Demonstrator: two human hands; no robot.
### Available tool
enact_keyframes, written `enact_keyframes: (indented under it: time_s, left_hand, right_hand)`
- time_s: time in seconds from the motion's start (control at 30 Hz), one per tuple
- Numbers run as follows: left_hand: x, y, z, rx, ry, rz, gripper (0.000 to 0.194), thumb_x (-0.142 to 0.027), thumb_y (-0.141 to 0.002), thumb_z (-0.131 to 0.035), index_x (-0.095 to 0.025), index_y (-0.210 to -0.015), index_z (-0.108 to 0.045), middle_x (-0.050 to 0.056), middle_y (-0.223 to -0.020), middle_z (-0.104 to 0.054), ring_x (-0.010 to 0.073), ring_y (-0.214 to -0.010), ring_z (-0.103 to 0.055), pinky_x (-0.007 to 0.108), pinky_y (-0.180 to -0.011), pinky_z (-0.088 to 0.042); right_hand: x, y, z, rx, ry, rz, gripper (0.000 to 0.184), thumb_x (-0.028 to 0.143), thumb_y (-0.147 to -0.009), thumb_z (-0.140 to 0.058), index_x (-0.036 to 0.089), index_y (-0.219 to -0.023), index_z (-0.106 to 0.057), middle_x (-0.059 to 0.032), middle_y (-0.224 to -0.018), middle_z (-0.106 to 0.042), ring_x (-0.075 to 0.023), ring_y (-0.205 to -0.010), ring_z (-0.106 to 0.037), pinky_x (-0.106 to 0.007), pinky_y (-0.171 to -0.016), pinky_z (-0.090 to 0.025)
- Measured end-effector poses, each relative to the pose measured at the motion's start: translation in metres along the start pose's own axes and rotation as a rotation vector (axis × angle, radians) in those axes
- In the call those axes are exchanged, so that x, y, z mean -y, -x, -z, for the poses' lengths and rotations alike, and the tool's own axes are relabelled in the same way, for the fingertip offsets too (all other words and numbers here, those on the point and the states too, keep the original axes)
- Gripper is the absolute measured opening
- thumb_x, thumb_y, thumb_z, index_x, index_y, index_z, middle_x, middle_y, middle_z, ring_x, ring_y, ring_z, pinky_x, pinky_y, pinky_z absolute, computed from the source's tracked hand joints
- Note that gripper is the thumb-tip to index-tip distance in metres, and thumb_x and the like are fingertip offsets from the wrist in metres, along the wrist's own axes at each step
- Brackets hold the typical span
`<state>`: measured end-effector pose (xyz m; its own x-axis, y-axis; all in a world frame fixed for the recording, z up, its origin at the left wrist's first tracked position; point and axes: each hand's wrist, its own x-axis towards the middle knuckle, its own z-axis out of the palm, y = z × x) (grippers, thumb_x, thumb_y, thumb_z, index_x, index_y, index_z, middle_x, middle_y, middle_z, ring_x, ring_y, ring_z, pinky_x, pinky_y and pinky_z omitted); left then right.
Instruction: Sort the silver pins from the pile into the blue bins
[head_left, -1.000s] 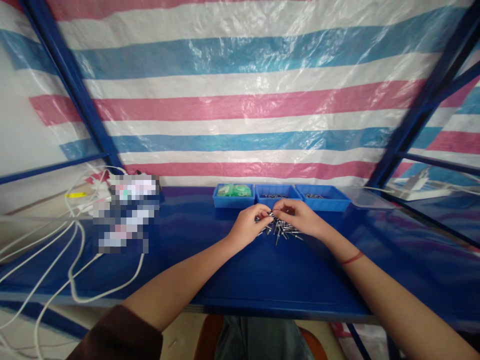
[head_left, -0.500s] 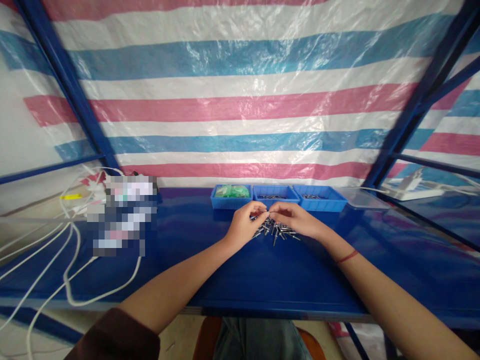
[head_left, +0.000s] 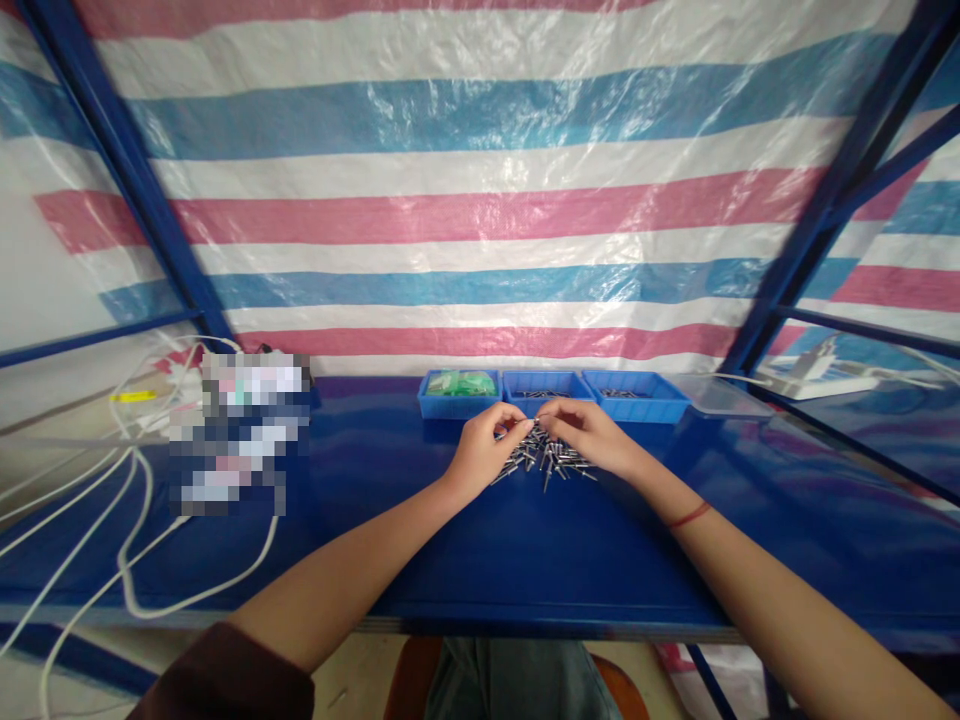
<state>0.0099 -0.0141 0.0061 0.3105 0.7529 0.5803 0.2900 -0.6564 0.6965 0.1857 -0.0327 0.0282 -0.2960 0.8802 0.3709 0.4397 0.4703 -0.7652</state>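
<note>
My left hand [head_left: 487,445] is pinched at the fingertips over a loose pile of blind rivets [head_left: 553,464], thin metal pins with thicker shiny bodies. Facing it, my right hand [head_left: 589,432] is pinched too, with its fingertips almost meeting the left ones. Between them is a small, slim metal piece that looks like a rivet from the pile; the fingers cover most of it. Just behind the hands stand three blue bins. The middle bin [head_left: 547,382] and the right bin [head_left: 637,398] hold small metal parts, and the left bin [head_left: 459,405] holds green plastic packets.
White cables [head_left: 135,560] trail over the left of the blue table [head_left: 480,570], beside a blurred-out patch. A clear flat lid [head_left: 727,398] lies right of the bins, with a white power strip [head_left: 825,380] beyond. Blue frame posts and a striped sheet [head_left: 480,200] enclose the back.
Both hands stay pinched together above the pile, with only slight finger movement. The whole view has shifted a little.
</note>
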Motion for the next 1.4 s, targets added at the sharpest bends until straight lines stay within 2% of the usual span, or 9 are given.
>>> enact_keyframes:
  time_s: [0.23, 0.4, 0.5, 0.57, 0.63, 0.8, 0.87, 1.1, 1.4]
  left_hand:
    - [0.010, 0.002, -0.003, 0.129, -0.189, -0.101, 0.023, -0.032, -0.081, -0.056, -0.020, -0.100, -0.057, 0.004, -0.093, -0.065, 0.0179, -0.090, -0.058, 0.033, -0.085, -0.044]
    - [0.008, 0.007, -0.001, 0.281, -0.371, -0.144, 0.032, -0.043, -0.082, -0.052, -0.021, -0.104, -0.060, 0.007, -0.107, -0.060, 0.0234, -0.104, -0.053, 0.040, -0.091, -0.041]
    - [0.008, 0.010, -0.001, 0.368, -0.413, -0.107, 0.042, -0.048, -0.079, -0.053, -0.024, -0.112, -0.057, 0.009, -0.122, -0.053, 0.0271, -0.114, -0.047, 0.045, -0.096, -0.037]
    - [0.009, 0.011, -0.001, 0.416, -0.424, -0.082, 0.048, -0.051, -0.077, -0.054, -0.025, -0.117, -0.054, 0.009, -0.130, -0.047, 0.0292, -0.120, -0.043, 0.048, -0.099, -0.034]
    - [0.010, 0.011, -0.001, 0.441, -0.422, -0.075, 0.049, -0.050, -0.078, -0.053, -0.024, -0.120, -0.052, 0.010, -0.135, -0.043, 0.0295, -0.124, -0.039, 0.048, -0.102, -0.031]
    - [0.009, 0.010, 0.001, 0.488, -0.393, -0.090, 0.052, -0.052, -0.082, -0.048, -0.022, -0.124, -0.050, 0.012, -0.139, -0.039, 0.0286, -0.128, -0.035, 0.046, -0.105, -0.029]
    - [0.009, 0.010, 0.003, 0.507, -0.368, -0.102, 0.053, -0.052, -0.081, -0.048, -0.022, -0.125, -0.048, 0.011, -0.139, -0.038, 0.0281, -0.129, -0.034, 0.045, -0.106, -0.029]
    - [0.007, 0.011, 0.004, 0.550, -0.300, -0.133, 0.056, -0.051, -0.079, -0.053, -0.024, -0.128, -0.046, 0.009, -0.140, -0.038, 0.0254, -0.130, -0.033, 0.042, -0.107, -0.028]
    - [0.005, 0.010, 0.004, 0.547, -0.314, -0.136, 0.054, -0.051, -0.081, -0.050, -0.021, -0.126, -0.048, 0.011, -0.138, -0.040, 0.0261, -0.129, -0.035, 0.042, -0.107, -0.029]
  right_hand:
    - [-0.003, -0.004, 0.013, -0.313, 0.339, 0.103, 0.023, 0.035, -0.081, -0.047, 0.016, -0.078, -0.061, -0.0049, -0.074, -0.063, -0.0159, -0.066, -0.054, -0.027, -0.061, -0.041]
    - [-0.030, -0.002, 0.052, -0.717, 0.582, -0.058, 0.033, 0.038, -0.083, -0.042, 0.015, -0.088, -0.065, -0.0100, -0.081, -0.066, -0.0200, -0.069, -0.057, -0.032, -0.068, -0.042]
    - [-0.048, 0.001, 0.071, -0.782, 0.778, -0.194, 0.038, 0.039, -0.083, -0.042, 0.013, -0.095, -0.066, -0.0144, -0.089, -0.066, -0.0251, -0.078, -0.057, -0.037, -0.072, -0.041]
    - [-0.052, 0.002, 0.078, -0.762, 0.880, -0.245, 0.039, 0.037, -0.080, -0.045, 0.011, -0.100, -0.066, -0.0168, -0.094, -0.065, -0.0280, -0.084, -0.057, -0.039, -0.075, -0.041]
    - [-0.049, 0.001, 0.078, -0.655, 0.878, -0.217, 0.035, 0.032, -0.078, -0.047, 0.012, -0.099, -0.067, -0.0153, -0.093, -0.066, -0.0267, -0.084, -0.058, -0.037, -0.075, -0.042]
    - [-0.033, -0.002, 0.060, 0.043, 0.695, -0.108, 0.024, 0.018, -0.073, -0.048, 0.018, -0.086, -0.069, -0.0045, -0.080, -0.070, -0.0182, -0.070, -0.061, -0.028, -0.069, -0.044]
    - [-0.031, -0.003, 0.049, 0.152, 0.755, -0.121, 0.026, 0.016, -0.073, -0.049, 0.018, -0.090, -0.069, -0.0052, -0.081, -0.070, -0.0188, -0.072, -0.062, -0.027, -0.069, -0.044]
    - [-0.027, -0.001, 0.027, 0.104, 1.076, -0.287, 0.026, 0.019, -0.079, -0.043, 0.015, -0.087, -0.067, -0.0141, -0.090, -0.067, -0.0260, -0.083, -0.063, -0.032, -0.066, -0.042]
    - [-0.024, 0.000, 0.025, 0.142, 1.049, -0.240, 0.021, 0.015, -0.076, -0.046, 0.014, -0.083, -0.065, -0.0130, -0.083, -0.067, -0.0247, -0.078, -0.062, -0.031, -0.063, -0.040]
